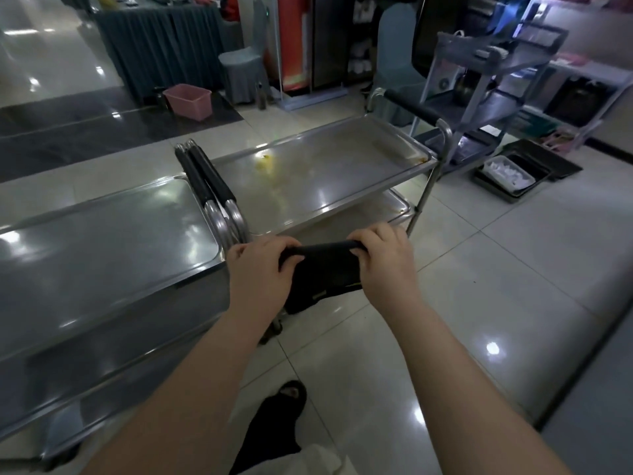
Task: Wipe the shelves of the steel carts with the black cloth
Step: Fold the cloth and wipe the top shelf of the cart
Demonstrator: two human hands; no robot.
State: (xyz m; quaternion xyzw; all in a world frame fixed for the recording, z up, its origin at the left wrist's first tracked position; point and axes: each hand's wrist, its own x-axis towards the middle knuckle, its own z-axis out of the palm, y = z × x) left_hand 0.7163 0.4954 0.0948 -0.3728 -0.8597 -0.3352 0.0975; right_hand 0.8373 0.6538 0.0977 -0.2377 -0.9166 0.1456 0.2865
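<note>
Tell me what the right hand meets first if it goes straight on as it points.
Likely the near rim of the stained cart's top shelf, just ahead of the right hand gripping the black cloth. Height is unclear; it might pass under toward the lower shelf.

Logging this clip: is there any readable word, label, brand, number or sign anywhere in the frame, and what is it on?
No text can be read in this frame.
On the black cloth: a pale strip near its lower edge, too blurred to tell if it carries letters.
On the red banner at the back: no legible print.
On the white goods in the dark cabinet: too small and blurred.
</note>
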